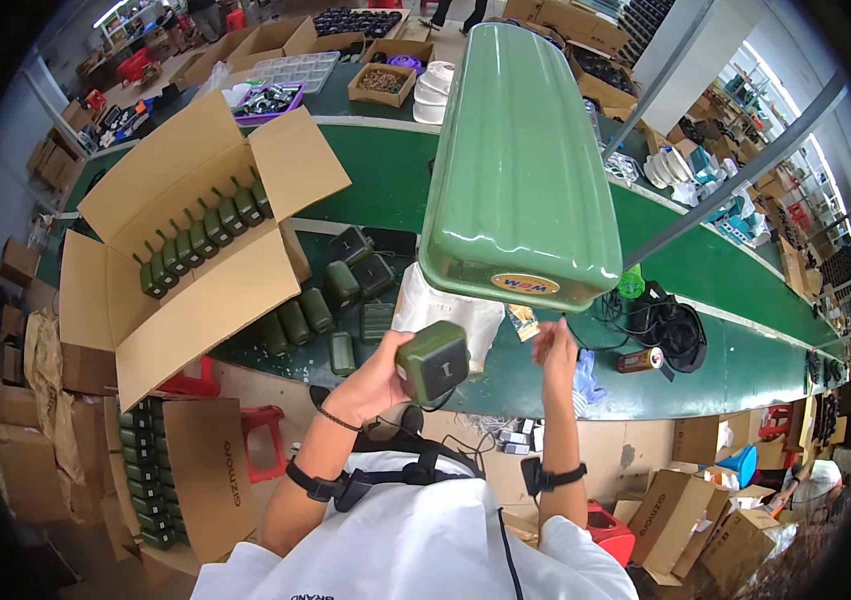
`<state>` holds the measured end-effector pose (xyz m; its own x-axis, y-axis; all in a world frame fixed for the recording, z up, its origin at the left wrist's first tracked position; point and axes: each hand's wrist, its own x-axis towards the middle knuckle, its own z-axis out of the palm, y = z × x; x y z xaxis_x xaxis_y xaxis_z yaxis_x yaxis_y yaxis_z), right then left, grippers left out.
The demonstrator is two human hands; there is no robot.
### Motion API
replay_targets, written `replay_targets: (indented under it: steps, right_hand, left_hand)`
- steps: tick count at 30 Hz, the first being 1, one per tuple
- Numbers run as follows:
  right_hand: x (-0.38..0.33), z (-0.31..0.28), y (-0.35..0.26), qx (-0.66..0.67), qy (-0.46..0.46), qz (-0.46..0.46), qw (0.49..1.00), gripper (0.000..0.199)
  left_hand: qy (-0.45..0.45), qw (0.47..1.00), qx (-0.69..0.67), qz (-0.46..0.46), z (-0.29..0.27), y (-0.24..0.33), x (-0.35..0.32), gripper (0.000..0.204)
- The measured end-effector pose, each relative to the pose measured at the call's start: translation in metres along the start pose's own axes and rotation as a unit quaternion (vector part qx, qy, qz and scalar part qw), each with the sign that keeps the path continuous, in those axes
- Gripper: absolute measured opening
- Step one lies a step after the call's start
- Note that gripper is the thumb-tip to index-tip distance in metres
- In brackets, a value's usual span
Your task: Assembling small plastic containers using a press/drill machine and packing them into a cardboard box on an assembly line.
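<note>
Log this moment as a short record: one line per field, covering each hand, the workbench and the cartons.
left hand: grips a dark green box-shaped device, raised above the bench edge
right hand: raised beside the device, fingers pinched on something too small to tell
workbench: green top, more green devices lying in a row
open carton: on the bench at the left, holds a row of green devices
lamp hood: green, hangs above the bench
floor carton: stacked green devices inside
</note>
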<state>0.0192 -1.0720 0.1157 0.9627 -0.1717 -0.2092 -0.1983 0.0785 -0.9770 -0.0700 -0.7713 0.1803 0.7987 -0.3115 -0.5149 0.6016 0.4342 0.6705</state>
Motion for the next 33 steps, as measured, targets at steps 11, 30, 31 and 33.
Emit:
replay_targets:
  steps: [11, 30, 31, 33]
  right_hand:
    - [-0.081, 0.000, 0.072, -0.117, -0.131, 0.160, 0.971, 0.054]
    - [-0.085, 0.286, 0.134, -0.497, -0.360, -0.253, 0.748, 0.110]
    - [-0.079, 0.286, 0.133, -0.512, -0.345, -0.272, 0.738, 0.109]
    - [-0.069, 0.292, 0.132, -0.532, -0.332, -0.288, 0.724, 0.108]
  left_hand:
    - [-0.018, 0.961, -0.275, -0.031, -0.030, -0.043, 0.007, 0.069]
    - [0.133, 0.817, 0.418, 0.374, -0.073, 0.044, -0.262, 0.102]
    - [0.128, 0.806, 0.426, 0.390, -0.080, 0.045, -0.261, 0.111]
    - [0.131, 0.814, 0.413, 0.387, -0.091, 0.046, -0.261, 0.110]
